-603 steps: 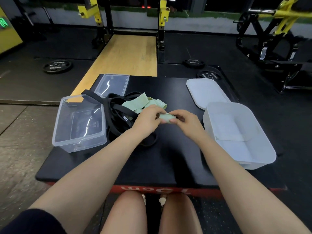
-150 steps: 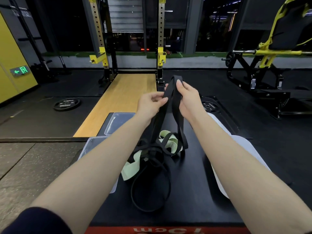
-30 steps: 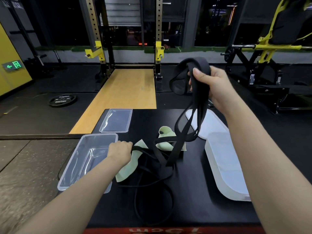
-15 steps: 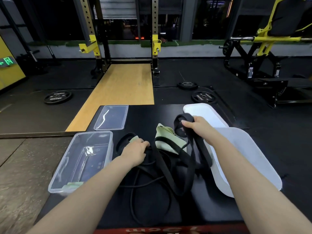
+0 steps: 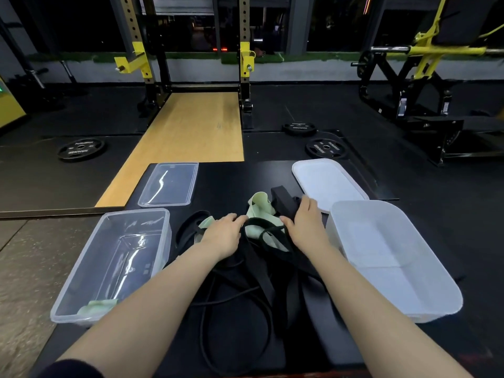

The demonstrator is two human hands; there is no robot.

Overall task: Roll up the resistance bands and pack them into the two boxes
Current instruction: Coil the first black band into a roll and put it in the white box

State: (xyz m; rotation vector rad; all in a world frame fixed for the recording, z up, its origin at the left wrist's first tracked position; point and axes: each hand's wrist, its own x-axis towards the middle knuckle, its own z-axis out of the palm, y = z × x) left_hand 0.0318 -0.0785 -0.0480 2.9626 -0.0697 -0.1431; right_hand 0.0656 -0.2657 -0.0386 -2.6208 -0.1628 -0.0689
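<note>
A tangle of black resistance bands lies on the black mat between the two boxes, with pale green bands mixed in at its far side. My left hand lies on the left of the pile, fingers curled over a black band beside a green one. My right hand grips a wide black band at the pile's far right. The clear box on the left holds one rolled green band in its near corner. The white box on the right has nothing in it.
The clear lid lies beyond the clear box and the white lid beyond the white box. Weight plates lie on the gym floor behind. A wooden platform and a squat rack stand further back.
My right hand has brought the raised black band down onto the pile by the white box. My left hand stayed on the pile's left side. A rolled green band now sits in the clear box.
</note>
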